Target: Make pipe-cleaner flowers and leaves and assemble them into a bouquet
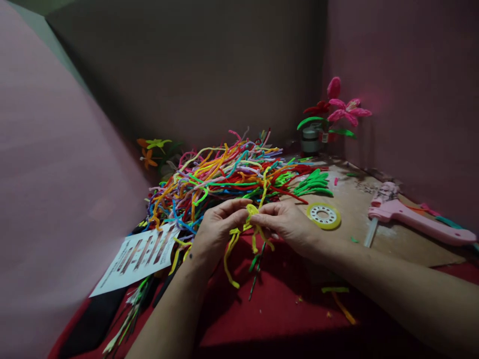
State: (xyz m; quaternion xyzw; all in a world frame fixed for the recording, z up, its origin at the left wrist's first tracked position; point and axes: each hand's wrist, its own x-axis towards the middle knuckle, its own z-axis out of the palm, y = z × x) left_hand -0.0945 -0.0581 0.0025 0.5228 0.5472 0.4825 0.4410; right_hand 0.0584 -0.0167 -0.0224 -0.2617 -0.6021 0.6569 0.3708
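Note:
Between my two hands is a yellow pipe-cleaner piece (253, 211), bent into loops at its top, with several loose yellow ends hanging down and one strand rising behind. My left hand (220, 219) pinches its left side between thumb and fingers. From the right, my right hand (284, 222) pinches the same piece, the fingertips of both hands close together. A large heap of multicoloured pipe cleaners (220, 174) lies just behind my hands. Below the piece, a thin dark stem with green bits (256, 271) lies over the red cloth.
A pink glue gun (419, 219) and a yellow tape roll (324, 216) rest on brown cardboard (355, 199) at right. Green leaf shapes (314, 183) lie behind them. Pink flowers (350, 110) stand at back right. A printed sheet (134, 259) lies left on the red cloth (277, 309).

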